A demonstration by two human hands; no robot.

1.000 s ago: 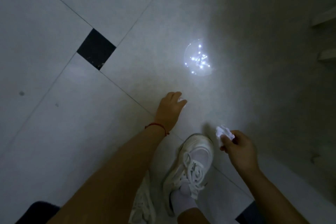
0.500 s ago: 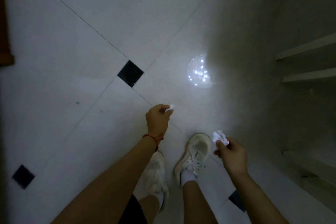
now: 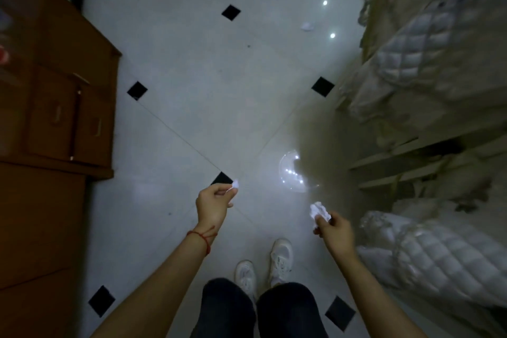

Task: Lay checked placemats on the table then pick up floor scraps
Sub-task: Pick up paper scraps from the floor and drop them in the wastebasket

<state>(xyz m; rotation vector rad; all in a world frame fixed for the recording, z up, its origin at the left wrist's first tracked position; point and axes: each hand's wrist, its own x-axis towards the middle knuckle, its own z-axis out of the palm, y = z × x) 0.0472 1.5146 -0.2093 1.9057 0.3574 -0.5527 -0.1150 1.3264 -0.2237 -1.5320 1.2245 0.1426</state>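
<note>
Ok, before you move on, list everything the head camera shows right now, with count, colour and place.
floor scrap: one, white, lying on the floor far ahead.
small scrap: one, white, pinched in the left hand.
crumpled scrap: one, white, held in the right hand.
floor tiles: pale grey with small black diamond insets, throughout.
wooden cabinet: one, brown, along the left.
quilted bundles: whitish, on pale shelving at right.
light reflections: three bright dots, upper floor.
shoes: two, white, bottom centre.
left hand: red string at the wrist.
right hand: lower right of centre.
</note>
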